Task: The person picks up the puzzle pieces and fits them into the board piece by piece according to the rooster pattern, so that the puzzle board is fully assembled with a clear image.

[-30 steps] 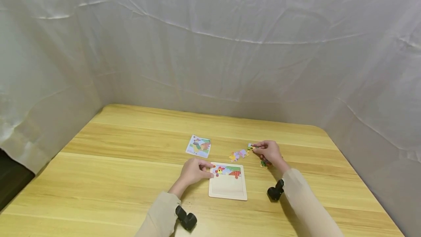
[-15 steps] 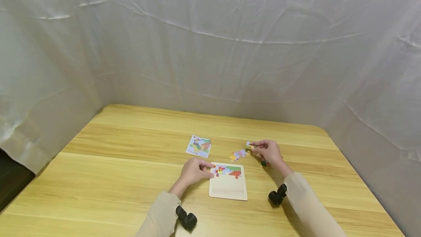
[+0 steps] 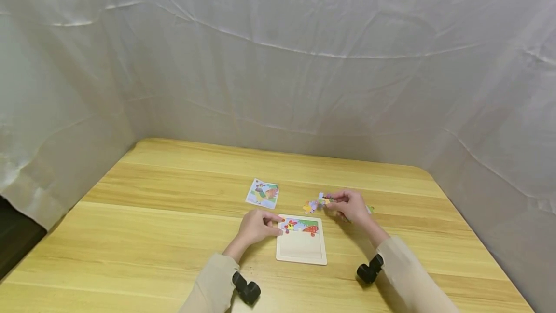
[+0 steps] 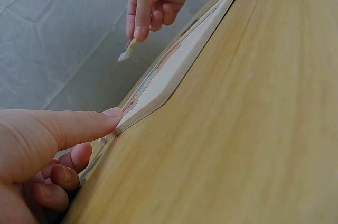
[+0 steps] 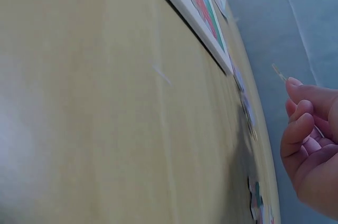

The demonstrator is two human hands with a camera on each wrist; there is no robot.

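Observation:
My left hand (image 3: 254,227) rests its thumb and index finger on the left rim of a square wooden puzzle tray (image 3: 301,248). In the left wrist view the thumb (image 4: 90,126) lies straight against the tray's corner, with the other fingers bent below. Colourful pieces forming part of a hen picture fill the tray's far strip; its near part shows bare wood. Above the table my right hand (image 3: 353,206) pinches a jigsaw piece (image 4: 125,55) between thumb and index finger. The right wrist view shows that piece (image 5: 278,72) nearly edge-on.
Loose jigsaw pieces (image 3: 310,206) lie beyond the tray, just left of the right hand. More pieces (image 3: 369,209) lie partly hidden behind that hand. A printed hen picture card (image 3: 263,193) sits behind the tray on the wooden table (image 3: 173,235). Grey curtains (image 3: 278,86) surround the table.
My right hand has lifted the jigsaw piece and brought it left, over the loose pieces. A piece behind the hand has come into sight. The left hand and tray stay put.

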